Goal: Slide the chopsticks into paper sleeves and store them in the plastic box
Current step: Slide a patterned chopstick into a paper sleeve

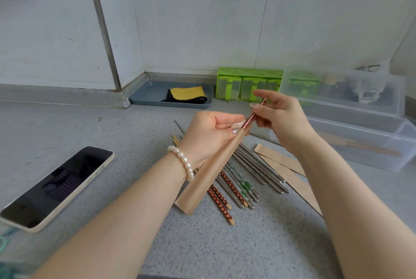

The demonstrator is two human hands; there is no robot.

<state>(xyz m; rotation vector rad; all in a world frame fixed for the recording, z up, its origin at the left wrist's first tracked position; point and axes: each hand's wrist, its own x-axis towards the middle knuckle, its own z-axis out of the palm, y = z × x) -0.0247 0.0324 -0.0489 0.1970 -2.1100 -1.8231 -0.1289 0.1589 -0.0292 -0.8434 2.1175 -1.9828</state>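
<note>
While the left hand (208,134) grips the open top of a brown paper sleeve (210,171) between thumb and fingers, the right hand (278,113) pinches the upper end of a red patterned chopstick (252,117) whose lower part is already inside the sleeve's mouth. Both are held in the air above the grey speckled bench (202,245), the sleeve slanting down toward the lower left. A pearl bracelet (182,161) circles the left wrist.

Under the sleeve, loose chopsticks (245,179) lie in a fanned heap on the bench: steel ones, red flowered ones, some with green marks, and a few plain wooden tips poking out at the far side. More paper sleeves (283,166) lie flat just right of the heap, partly hidden by the right forearm. Farther right stands the clear plastic box (369,143), its lid (342,89) raised at the back; at least one filled sleeve rests inside it, seen dimly through the wall.

At the left of the bench a phone (58,186) lies face up with a dark screen. Against the back wall sits a grey tray (144,96) holding a folded yellow and black cloth (186,94), and beside it a green seasoning rack (245,82).
</note>
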